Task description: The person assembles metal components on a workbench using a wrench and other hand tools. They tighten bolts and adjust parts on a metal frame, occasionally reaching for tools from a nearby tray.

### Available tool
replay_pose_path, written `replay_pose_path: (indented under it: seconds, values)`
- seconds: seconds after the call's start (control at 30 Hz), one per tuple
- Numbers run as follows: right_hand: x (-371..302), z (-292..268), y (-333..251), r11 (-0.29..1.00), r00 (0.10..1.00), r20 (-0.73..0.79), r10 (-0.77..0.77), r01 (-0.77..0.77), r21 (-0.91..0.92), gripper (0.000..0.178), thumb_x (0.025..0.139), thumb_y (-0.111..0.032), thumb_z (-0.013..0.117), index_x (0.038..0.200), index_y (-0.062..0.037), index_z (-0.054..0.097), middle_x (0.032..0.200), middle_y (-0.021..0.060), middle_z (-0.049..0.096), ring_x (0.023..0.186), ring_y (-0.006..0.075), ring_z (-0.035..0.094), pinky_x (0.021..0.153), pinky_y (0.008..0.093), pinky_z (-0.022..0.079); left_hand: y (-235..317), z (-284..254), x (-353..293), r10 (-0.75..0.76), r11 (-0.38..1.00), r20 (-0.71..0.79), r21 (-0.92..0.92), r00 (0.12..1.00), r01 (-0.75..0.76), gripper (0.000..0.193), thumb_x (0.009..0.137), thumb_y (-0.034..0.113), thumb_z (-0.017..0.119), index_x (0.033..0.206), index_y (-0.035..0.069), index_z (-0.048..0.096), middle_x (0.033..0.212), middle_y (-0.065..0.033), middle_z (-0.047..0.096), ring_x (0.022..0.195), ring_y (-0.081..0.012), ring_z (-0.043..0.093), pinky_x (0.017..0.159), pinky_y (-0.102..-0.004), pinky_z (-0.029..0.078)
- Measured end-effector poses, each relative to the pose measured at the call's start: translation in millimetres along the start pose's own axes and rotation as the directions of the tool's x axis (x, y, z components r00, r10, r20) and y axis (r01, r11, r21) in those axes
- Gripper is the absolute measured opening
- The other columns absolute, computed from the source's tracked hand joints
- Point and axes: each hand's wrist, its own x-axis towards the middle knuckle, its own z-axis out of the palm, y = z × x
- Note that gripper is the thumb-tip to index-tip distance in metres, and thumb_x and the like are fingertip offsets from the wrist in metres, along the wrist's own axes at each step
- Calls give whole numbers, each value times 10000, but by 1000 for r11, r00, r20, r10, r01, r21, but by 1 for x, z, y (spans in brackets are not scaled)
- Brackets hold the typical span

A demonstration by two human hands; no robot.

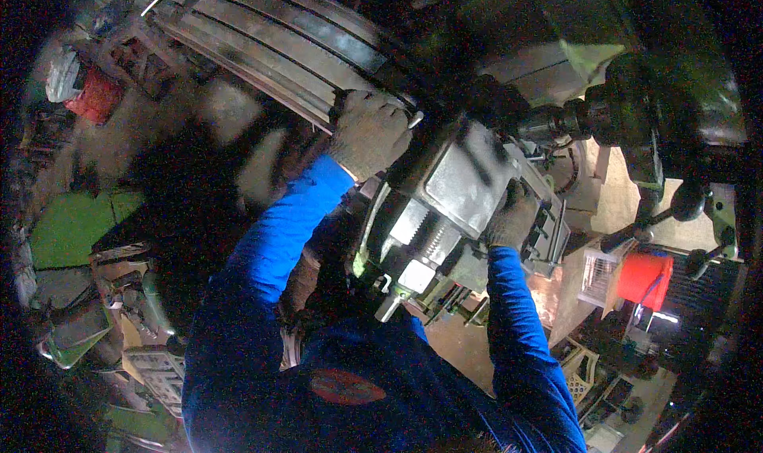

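Observation:
A large metal machine vise stands in front of me, with its screw and square drive end toward my body. My left hand, in a grey-brown work glove, is closed beside the vise at the end of a slotted machine table. A short bright metal end shows by its fingers; what it grips is mostly hidden. My right hand, gloved too, grips the right side of the vise, thumb side toward its flat top. Its fingertips are partly out of sight. Both arms wear blue sleeves.
At the upper right hangs a dark machine spindle head, with a ball-ended lever below it. A red cylindrical object sits at the right. On the far left are a red bucket and a green panel.

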Motion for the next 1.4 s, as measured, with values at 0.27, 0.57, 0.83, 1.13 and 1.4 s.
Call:
replay_pose_path:
  seconds: [0.27,0.57,0.83,1.13,1.4]
  values:
    - [-4,2,4,997,990,-125,-72,73,2,281,977,-265,670,1110,-36,765,1120,273,722,1066,476,673,952,593,541,17,-16,6,-101,995,170,-6,980,104,289,997,343,655,1011,72,756,1001,-128,775,979,-370,738,843,-572,549]
    - [-7,-13,2,998,999,-54,11,-8,55,279,959,-281,685,1062,-39,779,1136,232,730,1109,445,675,966,582,543,-23,-39,-1,-352,925,220,227,910,303,243,977,290,665,1035,62,724,1025,-173,758,1004,-415,720,915,-569,542]
    - [-5,-16,6,997,998,41,55,-57,49,317,966,-303,684,1087,-29,786,1158,248,740,1129,453,683,995,581,547,-58,-10,-16,-300,944,60,160,952,287,319,980,361,679,1081,62,722,1033,-196,753,1073,-428,702,938,-591,523]
    - [-15,10,14,999,977,-209,-49,48,-11,302,1005,-340,678,1045,-51,754,1111,254,733,1063,464,677,910,599,539,-142,-59,-2,-552,801,221,408,804,438,429,1006,445,673,1260,103,721,1236,-143,761,1205,-389,684,1053,-601,477]
    - [-9,-8,0,1000,999,20,26,-26,-12,390,1099,-288,592,1285,9,765,1275,255,740,1189,464,671,1038,531,522,-264,-91,-7,-521,844,196,259,831,469,445,1014,483,652,1261,130,766,1236,-180,755,1256,-370,680,1100,-600,476]
